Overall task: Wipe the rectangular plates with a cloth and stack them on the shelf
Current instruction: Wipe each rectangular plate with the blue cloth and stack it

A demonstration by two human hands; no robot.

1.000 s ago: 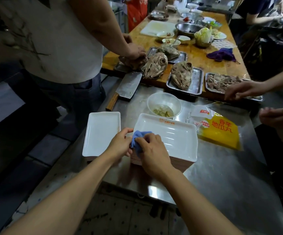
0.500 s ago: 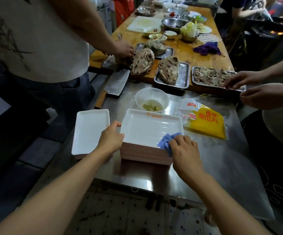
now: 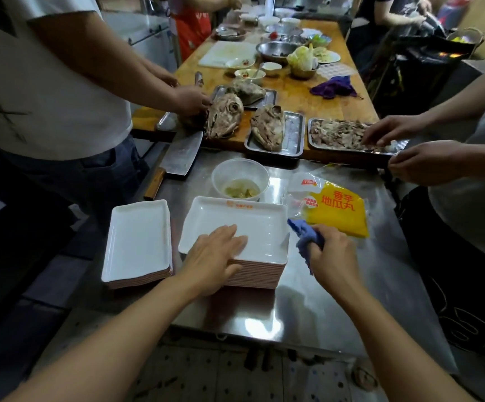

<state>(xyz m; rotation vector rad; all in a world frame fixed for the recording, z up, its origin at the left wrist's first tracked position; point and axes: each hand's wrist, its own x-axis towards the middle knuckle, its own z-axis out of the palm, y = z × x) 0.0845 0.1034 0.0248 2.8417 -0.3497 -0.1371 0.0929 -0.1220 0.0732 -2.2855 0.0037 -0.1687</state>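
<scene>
We see a clear tub (image 3: 239, 178) on the steel tabletop (image 3: 337, 288), holding a little yellowish liquid with scraps in it. It stands just behind the tall stack (image 3: 252, 272) of white rectangular plates. The top plate (image 3: 252, 224) of that stack is bare and white, with a small orange mark on its far rim. A lower stack (image 3: 138, 242) of the same plates sits just to the left, apart from the first.

Our left hand (image 3: 213, 256) lies flat on the near left part of the top plate, fingers straight, its grip wide and holding nothing. Our right hand (image 3: 332, 253) has its grip closed round a blue cloth (image 3: 305, 239), just off the right edge of the tall stack; whether the cloth touches the plate we cannot tell.

A yellow bag (image 3: 337, 210) lies right of the tub, and a cleaver (image 3: 177, 161) rests at the tabletop's far left corner.

Beyond, a wooden table (image 3: 302, 97) carries steel trays: one (image 3: 290, 134) with an animal head, one (image 3: 345, 137) with shredded meat, which another person's hands (image 3: 389, 133) touch. Farther back stand a steel bowl (image 3: 276, 49), small dishes, a white board (image 3: 226, 53) and a purple rag (image 3: 335, 87). A person in a white shirt (image 3: 46, 82) stands at the left, hands on another head (image 3: 223, 116).
</scene>
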